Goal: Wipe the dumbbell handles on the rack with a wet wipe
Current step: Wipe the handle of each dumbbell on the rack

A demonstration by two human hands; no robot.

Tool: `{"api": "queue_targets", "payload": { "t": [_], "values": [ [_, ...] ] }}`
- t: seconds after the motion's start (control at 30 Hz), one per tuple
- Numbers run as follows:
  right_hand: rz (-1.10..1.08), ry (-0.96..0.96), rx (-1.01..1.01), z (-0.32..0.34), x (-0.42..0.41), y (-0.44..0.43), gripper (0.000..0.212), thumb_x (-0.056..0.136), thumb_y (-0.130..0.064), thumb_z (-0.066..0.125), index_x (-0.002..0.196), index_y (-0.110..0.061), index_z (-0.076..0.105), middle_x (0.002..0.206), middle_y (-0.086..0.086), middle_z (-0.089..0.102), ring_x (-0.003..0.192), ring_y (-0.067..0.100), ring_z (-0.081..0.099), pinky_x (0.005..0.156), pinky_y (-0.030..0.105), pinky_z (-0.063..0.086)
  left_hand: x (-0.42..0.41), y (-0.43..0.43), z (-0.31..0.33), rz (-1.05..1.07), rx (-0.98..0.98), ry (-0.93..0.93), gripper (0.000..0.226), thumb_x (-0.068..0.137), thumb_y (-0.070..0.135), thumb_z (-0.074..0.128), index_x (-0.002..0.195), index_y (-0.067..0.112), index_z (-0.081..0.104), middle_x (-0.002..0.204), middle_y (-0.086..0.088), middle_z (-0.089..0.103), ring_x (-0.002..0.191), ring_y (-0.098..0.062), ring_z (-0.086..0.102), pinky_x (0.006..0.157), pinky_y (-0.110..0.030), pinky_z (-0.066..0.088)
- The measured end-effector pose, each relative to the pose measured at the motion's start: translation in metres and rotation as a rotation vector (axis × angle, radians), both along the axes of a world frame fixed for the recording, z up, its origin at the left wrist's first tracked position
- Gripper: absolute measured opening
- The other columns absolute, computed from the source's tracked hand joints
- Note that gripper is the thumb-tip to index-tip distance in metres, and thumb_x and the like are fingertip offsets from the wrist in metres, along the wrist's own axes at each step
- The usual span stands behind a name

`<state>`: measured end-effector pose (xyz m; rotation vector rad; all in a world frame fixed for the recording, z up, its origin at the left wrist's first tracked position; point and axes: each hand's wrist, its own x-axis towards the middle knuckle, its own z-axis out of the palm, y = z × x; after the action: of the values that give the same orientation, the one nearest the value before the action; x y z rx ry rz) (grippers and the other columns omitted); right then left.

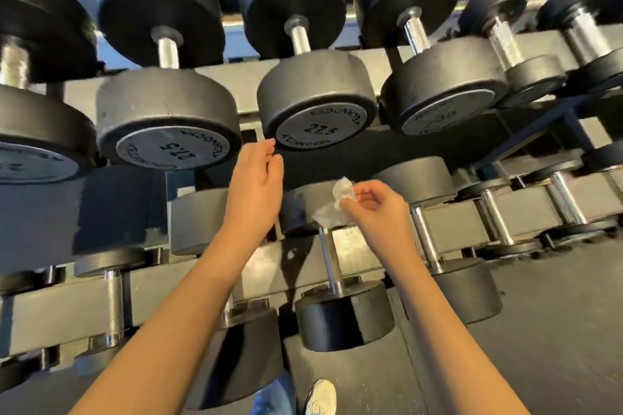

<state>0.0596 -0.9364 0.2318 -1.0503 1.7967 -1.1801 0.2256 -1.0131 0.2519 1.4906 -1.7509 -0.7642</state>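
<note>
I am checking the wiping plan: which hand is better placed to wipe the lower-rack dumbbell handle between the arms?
Right. The right hand pinches the wet wipe close to that handle; the left hand is open and holds nothing.

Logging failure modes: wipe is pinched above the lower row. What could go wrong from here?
1. The right hand pinches the crumpled white wet wipe by a small part only; it may slip or bunch rather than wrap the chrome dumbbell handle below it.
2. The open left hand hovers close under the black round 27.5 dumbbell head; raising it could bang the hand on that edge.
</note>
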Motion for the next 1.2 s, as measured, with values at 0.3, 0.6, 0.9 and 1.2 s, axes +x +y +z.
{"api": "queue_targets", "payload": {
  "t": [0.3,0.6,0.9,1.2],
  "values": [
    [-0.106,0.105,-0.200,0.094,-0.005,-0.089,0.015,0.081,-0.013,0.069,0.086,-0.026,0.064,0.082,-0.004,0.066,0.070,0.002,0.059,0.065,0.013,0.049,-0.012,-0.086,0.034,-0.138,-0.057,-0.082,0.038,0.101,0.019,0.038,0.137,0.008,0.040,0.129,-0.008,0.045,0.113,-0.017,0.040,0.093,-0.022,0.029],
    [-0.103,0.256,-0.135,0.113,-0.005,-0.181,0.012,0.087,-0.018,0.065,0.097,-0.021,0.060,0.083,-0.015,0.056,0.077,0.001,0.054,0.061,0.007,0.041,-0.010,-0.106,0.039,-0.129,-0.092,-0.221,0.041,0.099,0.027,0.044,0.138,0.014,0.044,0.130,0.000,0.049,0.120,-0.015,0.039,0.095,-0.022,0.029],
    [0.052,0.432,0.066,0.100,-0.024,-0.248,0.014,0.084,-0.016,0.066,0.097,-0.021,0.061,0.084,-0.007,0.058,0.077,0.005,0.053,0.059,0.013,0.036,-0.007,-0.196,0.061,-0.149,-0.104,-0.205,0.052,0.099,0.018,0.046,0.147,0.008,0.030,0.151,-0.008,0.027,0.139,-0.020,0.024,0.113,-0.029,0.020],
    [0.181,0.382,0.171,0.085,-0.029,-0.301,0.014,0.082,-0.006,0.069,0.089,-0.016,0.065,0.073,-0.006,0.057,0.068,0.004,0.051,0.057,0.011,0.036,-0.021,-0.242,0.070,-0.107,-0.083,-0.275,0.051,0.102,0.024,0.038,0.150,0.017,0.024,0.157,0.002,0.021,0.144,-0.015,0.016,0.114,-0.025,0.014]
  ]
}}
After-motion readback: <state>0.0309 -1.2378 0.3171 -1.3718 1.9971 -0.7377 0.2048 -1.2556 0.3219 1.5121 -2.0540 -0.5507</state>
